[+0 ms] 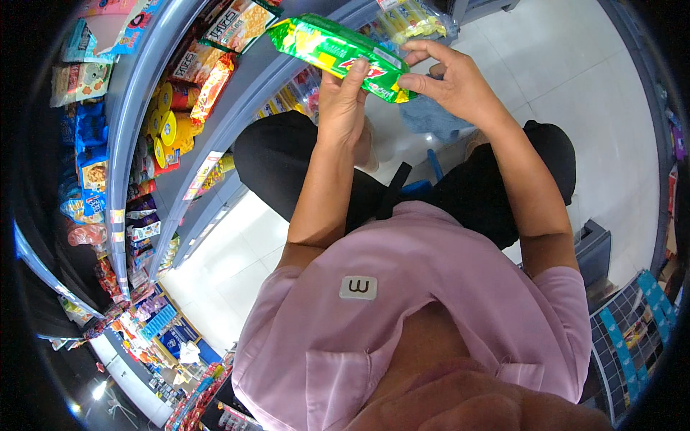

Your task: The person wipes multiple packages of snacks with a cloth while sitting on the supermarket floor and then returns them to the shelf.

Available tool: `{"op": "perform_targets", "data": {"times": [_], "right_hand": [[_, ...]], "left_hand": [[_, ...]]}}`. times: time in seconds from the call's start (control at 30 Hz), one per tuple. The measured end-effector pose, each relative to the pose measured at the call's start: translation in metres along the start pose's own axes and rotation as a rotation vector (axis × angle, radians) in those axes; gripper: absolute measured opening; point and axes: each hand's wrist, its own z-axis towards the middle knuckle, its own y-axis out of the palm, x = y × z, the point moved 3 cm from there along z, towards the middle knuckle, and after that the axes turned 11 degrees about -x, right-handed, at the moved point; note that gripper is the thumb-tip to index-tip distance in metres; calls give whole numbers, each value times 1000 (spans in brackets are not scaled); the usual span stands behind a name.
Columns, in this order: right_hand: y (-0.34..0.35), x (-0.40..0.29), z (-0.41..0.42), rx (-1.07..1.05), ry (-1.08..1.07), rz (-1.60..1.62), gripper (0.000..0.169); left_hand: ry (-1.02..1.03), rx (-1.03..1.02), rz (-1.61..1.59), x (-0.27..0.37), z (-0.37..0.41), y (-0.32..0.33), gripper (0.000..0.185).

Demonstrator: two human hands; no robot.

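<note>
A shiny green packaged snack (pixel 323 47) with yellow ends and printed writing lies slantwise across both hands, over the shelf's front edge. My left hand (pixel 342 105) grips it from below at its middle, the thumb lying on the printed face and the fingers mostly hidden underneath. At the packet's right end, my right hand (pixel 453 81) holds the corners between thumb and fingers. The wrapper looks closed, though its far underside is hidden.
Curved grey store shelves (pixel 259 89) on the left carry snack packets, yellow-lidded tubs (pixel 170 128) and a red-orange packet (pixel 213 89). Bagged goods (pixel 412 21) sit low ahead. Between my knees is a blue-grey cloth-like thing (pixel 431 116). A wire rack (pixel 620 345) stands behind right.
</note>
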Motion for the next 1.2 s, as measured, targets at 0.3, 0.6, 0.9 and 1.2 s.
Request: {"op": "perform_targets", "data": {"times": [0.3, 0.6, 0.9, 1.2], "right_hand": [[14, -5, 2, -156, 10, 92, 58], [18, 9, 7, -183, 85, 123, 52], [16, 23, 13, -227, -33, 315, 38], [12, 24, 7, -225, 65, 58, 33]], "left_hand": [[-3, 49, 40, 10, -4, -3, 44], [-43, 91, 53, 3, -5, -14, 41], [-97, 104, -63, -2, -1, -26, 46], [-68, 185, -102, -3, 1, -45, 50]]}}
